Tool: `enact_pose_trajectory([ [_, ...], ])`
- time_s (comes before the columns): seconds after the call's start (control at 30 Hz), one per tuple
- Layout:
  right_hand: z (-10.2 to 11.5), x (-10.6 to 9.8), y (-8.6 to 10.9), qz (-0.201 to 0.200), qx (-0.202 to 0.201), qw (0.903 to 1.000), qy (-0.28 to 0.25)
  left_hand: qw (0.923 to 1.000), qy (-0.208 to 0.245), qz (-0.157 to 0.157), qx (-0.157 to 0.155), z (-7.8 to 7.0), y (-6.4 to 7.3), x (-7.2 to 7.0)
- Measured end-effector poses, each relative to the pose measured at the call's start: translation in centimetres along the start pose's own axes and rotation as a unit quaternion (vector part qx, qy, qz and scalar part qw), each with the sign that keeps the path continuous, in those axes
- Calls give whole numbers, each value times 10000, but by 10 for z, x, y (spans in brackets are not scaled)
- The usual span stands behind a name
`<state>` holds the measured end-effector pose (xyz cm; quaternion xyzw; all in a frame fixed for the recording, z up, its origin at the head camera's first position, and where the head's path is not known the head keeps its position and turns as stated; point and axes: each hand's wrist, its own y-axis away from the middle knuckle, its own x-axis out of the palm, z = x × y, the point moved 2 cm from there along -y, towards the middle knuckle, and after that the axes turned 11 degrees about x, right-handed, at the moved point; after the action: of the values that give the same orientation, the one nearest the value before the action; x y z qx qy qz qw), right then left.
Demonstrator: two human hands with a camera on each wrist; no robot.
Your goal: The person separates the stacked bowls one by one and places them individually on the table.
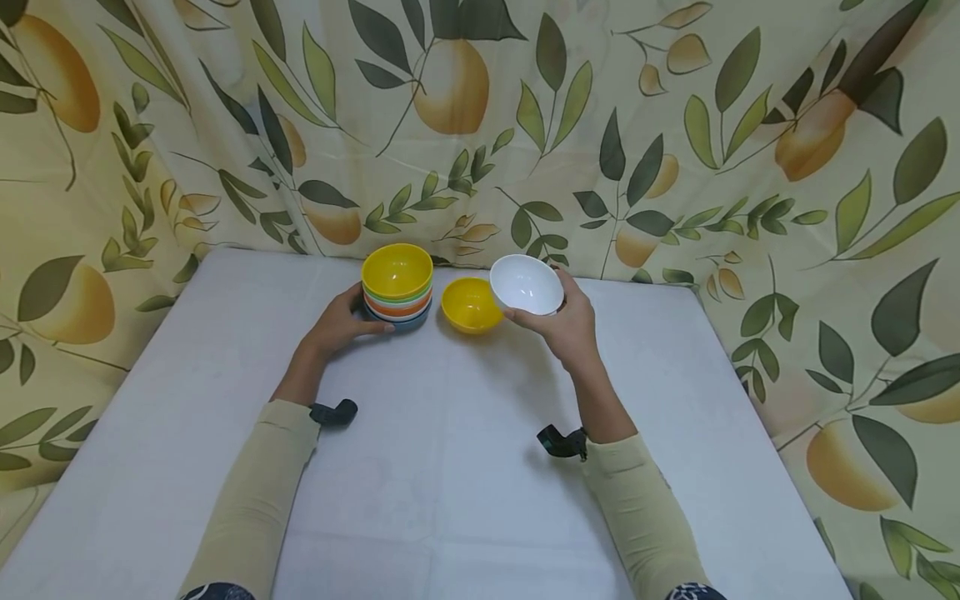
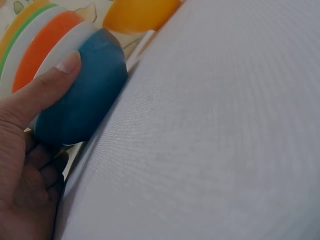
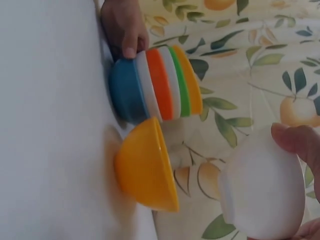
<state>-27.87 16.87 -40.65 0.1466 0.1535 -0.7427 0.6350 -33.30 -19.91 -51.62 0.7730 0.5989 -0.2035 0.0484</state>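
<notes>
A stack of nested bowls (image 1: 397,283) stands at the back of the table: blue at the bottom, then white, orange, white, green and yellow on top. My left hand (image 1: 341,322) grips it low down, its thumb (image 2: 55,85) against the blue bowl (image 2: 92,90). My right hand (image 1: 567,327) holds a white bowl (image 3: 265,182) by its side, raised off the table, its inside tilted toward the head camera. Between the stack and that white bowl sits a single yellow bowl (image 3: 145,167) on the tabletop, partly overlapped by the white one in the head view.
A white cloth (image 1: 435,467) covers the table. Right behind the table's back edge hangs a fruit-and-leaf patterned curtain (image 1: 465,183), which continues along both sides. Dark wrist cameras (image 1: 562,442) are strapped at both cuffs.
</notes>
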Motion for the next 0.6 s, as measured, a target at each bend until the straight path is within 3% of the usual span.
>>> enact_pose_trajectory([
  [0.6, -16, -23, -12, -432, 307, 9986, -1, 9999, -99, 45, -78, -1, 0, 0],
])
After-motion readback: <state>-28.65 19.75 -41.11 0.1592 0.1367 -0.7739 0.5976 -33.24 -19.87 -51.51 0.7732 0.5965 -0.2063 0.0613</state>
